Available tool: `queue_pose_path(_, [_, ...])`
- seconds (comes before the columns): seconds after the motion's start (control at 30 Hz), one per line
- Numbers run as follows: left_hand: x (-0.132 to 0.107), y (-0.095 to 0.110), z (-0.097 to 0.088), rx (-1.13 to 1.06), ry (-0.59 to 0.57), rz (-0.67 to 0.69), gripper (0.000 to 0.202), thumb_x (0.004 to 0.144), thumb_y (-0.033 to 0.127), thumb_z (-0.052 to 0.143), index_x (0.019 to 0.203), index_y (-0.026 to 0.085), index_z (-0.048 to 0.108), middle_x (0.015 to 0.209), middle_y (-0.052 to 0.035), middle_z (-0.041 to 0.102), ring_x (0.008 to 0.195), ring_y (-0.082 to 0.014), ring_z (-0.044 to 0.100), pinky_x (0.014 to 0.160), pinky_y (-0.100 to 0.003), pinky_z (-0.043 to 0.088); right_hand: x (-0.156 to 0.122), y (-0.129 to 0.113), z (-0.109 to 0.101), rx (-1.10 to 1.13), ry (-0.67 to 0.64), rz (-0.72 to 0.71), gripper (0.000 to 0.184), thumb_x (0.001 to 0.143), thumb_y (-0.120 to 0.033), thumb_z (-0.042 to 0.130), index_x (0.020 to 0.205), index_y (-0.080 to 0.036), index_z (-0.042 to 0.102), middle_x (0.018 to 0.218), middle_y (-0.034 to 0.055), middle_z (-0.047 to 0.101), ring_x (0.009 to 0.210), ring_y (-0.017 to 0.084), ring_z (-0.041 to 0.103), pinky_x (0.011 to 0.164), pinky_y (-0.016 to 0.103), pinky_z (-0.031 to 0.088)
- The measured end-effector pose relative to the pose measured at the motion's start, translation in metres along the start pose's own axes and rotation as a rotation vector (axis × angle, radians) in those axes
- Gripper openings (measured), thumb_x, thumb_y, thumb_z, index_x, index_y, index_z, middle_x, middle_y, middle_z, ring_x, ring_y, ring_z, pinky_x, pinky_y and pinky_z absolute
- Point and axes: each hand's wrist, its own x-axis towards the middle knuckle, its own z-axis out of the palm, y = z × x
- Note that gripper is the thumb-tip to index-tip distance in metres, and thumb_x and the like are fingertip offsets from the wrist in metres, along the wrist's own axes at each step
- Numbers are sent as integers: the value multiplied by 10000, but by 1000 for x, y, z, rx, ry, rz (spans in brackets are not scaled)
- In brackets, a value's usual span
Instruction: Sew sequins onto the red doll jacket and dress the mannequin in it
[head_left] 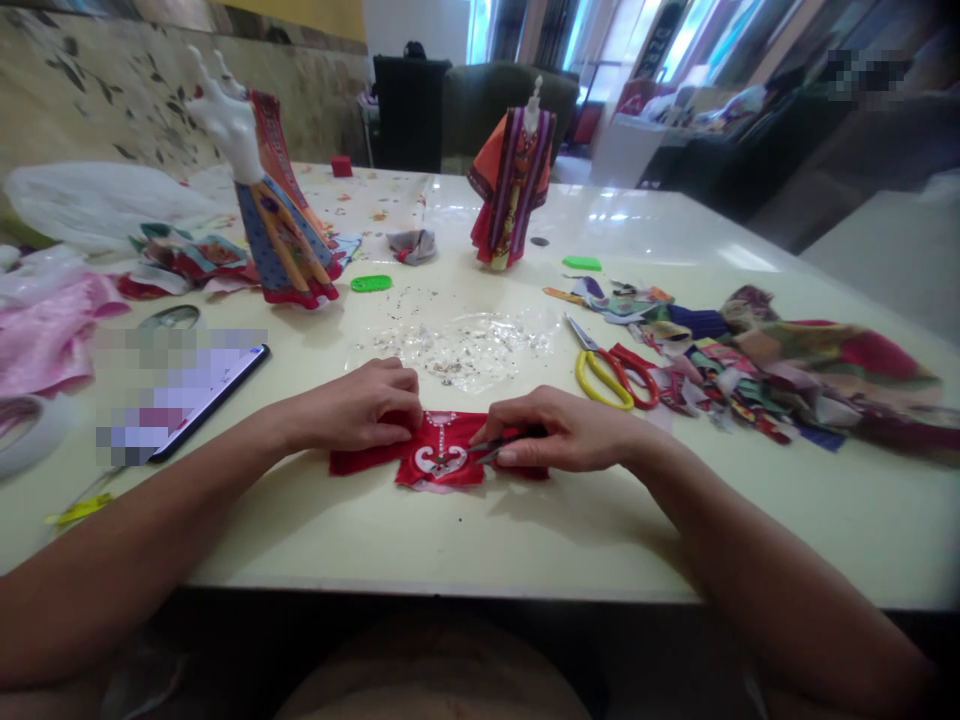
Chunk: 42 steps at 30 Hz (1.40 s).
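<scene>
A red cloth piece (439, 455) is being held on the worktop (450, 540), low in the centre of the frame, by the left hand (352, 405), its fingers curled closed over the upper edge. A small metal tool (487, 450) is being gripped closed by the right hand (562, 432), its tip partly hidden and its exact kind hard to make out. A phone (210, 395) at left is being obscured by pixelation.

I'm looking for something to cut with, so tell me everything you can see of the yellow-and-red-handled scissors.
The scissors lie flat on the glossy pale table, with their metal blades together, apparently closed, pointing up and left, away from the person. One finger loop is yellow, the other red; both look like plastic. The red loop meets the colourful fabric scraps.
</scene>
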Motion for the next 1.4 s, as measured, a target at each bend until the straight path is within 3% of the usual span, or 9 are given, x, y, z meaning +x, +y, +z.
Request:
queue_pose_path(0.07, [-1,-2,1,0,5,-5,123,897,237,571,921,224,691,928,-48,599,903,-197,507,828,-323,391,0,1,-1,-5,-64,6,362,917,-475,540,989,-140,657,785,24,648,654,114,527,601,231,388])
queue_pose_path(0.27, [-2,-5,2,-3,-3,-34,137,894,198,543,950,219,666,962,-42,605,925,-190,516,847,-331,389,-2,-2,-3,-11,34,-72,381,920,-470,544,1014,-122,670,831,46,659,695,119,532,633,231,392])
queue_pose_path(0.4, [-1,-6,4,-17,-20,-47,123,884,204,556,950,209,660,977,-47,606,926,-191,524,847,-332,397,0,-9,3,59,-75,-131,341,923,-417,556,1052,-120,663,856,51,671,683,107,542,620,215,392])
queue_pose_path(0.57, [-2,-7,4,-32,-21,-65,137,887,211,547,948,199,669,981,-59,607,910,-190,535,826,-324,412,-1,-10,1,82,-190,-112,321,912,-419,571,929,-112,661,769,32,632,658,104,519,594,210,380])
queue_pose_path(0.83, [-1,-8,4,-34,-14,-60,145,900,235,545,950,199,677,973,-61,610,900,-186,544,820,-317,418,-1,-4,1,157,-161,-71,346,921,-460,544,878,-125,618,695,2,569,604,94,484,558,208,380])
queue_pose_path(0.97, [0,-1,1,-28,102,-16,152,920,257,543,954,201,680,953,-65,613,890,-188,543,824,-324,416,0,2,0,188,-106,-32,360,914,-486,552,871,-134,607,733,18,603,642,107,522,582,220,404])
queue_pose_path(1.1, [0,24,-7,-82,212,38,156,929,284,539,921,213,678,896,-57,620,859,-182,551,813,-315,426,1,9,-3,181,-14,-62,372,911,-489,561,879,-124,627,795,46,641,685,113,541,597,222,409])
queue_pose_path(1.2, [2,50,-11,-174,130,49,157,939,287,526,920,228,670,883,-46,621,848,-175,567,764,-283,437,0,12,-5,190,31,-78,381,908,-497,564,868,-122,624,759,39,632,661,108,535,581,221,400])
queue_pose_path(1.4, [-2,83,3,-263,-211,101,103,923,189,542,904,213,640,892,-30,622,817,-155,578,698,-245,441,-3,13,-6,158,93,-86,376,893,-502,576,870,-130,627,763,37,638,681,119,534,601,245,383])
